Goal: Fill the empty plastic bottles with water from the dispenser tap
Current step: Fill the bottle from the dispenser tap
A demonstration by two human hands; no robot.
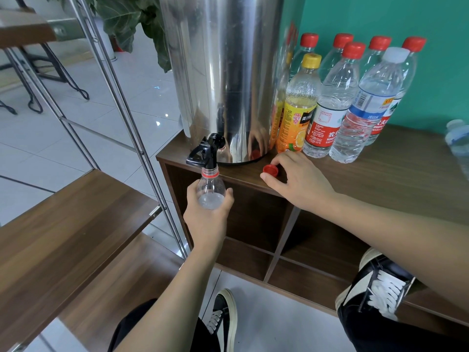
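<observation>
The person's 2 forearms are bare, with no sleeves visible. Legs are clad in black trousers (375, 326). Both feet wear black low-top sneakers, the left (223, 316) and the right (380, 283), with white laces and off-white rubber soles.

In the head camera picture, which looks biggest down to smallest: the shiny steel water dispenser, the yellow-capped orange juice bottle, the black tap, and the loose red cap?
1. Shiny steel water dispenser
2. Yellow-capped orange juice bottle
3. Black tap
4. Loose red cap on the wooden cabinet top, at the right hand
</observation>
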